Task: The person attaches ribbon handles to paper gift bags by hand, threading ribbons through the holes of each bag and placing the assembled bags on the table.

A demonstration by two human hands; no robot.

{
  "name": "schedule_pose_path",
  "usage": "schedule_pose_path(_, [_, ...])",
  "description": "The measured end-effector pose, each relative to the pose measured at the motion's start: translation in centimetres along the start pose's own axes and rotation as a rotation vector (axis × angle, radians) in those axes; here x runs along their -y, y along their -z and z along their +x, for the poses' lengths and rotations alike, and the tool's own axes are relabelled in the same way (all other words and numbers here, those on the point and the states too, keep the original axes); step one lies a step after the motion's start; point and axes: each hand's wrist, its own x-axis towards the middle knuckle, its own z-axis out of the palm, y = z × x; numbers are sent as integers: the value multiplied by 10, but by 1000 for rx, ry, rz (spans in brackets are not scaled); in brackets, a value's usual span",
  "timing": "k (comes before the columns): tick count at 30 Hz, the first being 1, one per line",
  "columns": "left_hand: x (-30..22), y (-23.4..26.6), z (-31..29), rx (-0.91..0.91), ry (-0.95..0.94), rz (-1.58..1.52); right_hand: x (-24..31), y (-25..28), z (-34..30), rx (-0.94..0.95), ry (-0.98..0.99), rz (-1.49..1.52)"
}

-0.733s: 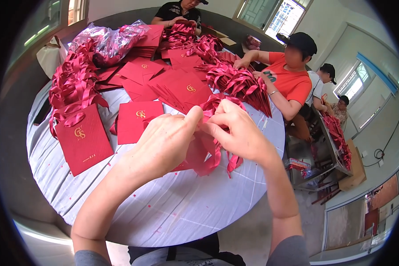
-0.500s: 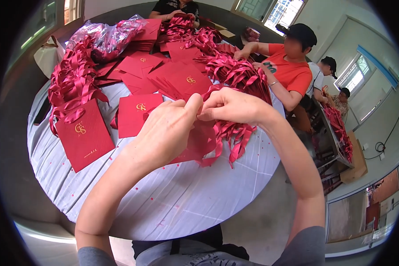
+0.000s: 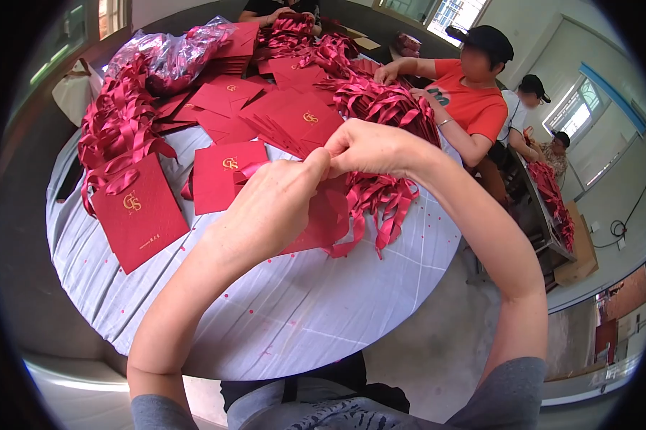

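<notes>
Left hand point(image 3: 269, 197), right hand point(image 3: 373, 149): fingers point(image 3: 316, 162) pinched together near bag point(image 3: 329, 223), hold hidden. Likely fine handwork; next needs steady pinch.

On the surface point(image 3: 280, 322), one bag point(image 3: 140, 218) lies left of a second bag point(image 3: 219, 188); a plastic sack point(image 3: 172, 56) lies behind both, ribbons point(image 3: 385, 209) to the right.

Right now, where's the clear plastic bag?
The clear plastic bag lies at the far left of the table in the head view, well beyond your left hand, between the heaped red ribbons and a red stack.
</notes>
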Motion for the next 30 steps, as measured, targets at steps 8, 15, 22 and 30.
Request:
schedule_pose_path(8, [0,3,1,-61,-16,-93,-11,-29,-13,-439,182,205])
schedule_pose_path(15, [-4,8,5,-12,11,-96,-4,-1,-14,-713,402,379])
schedule_pose_path(22, [-11,8,4,6,14,-198,-41,3,8,-747,501,588])
schedule_pose_path(30, [-12,10,5,15,40,-173,-58,-31,-27,-422,79,334])
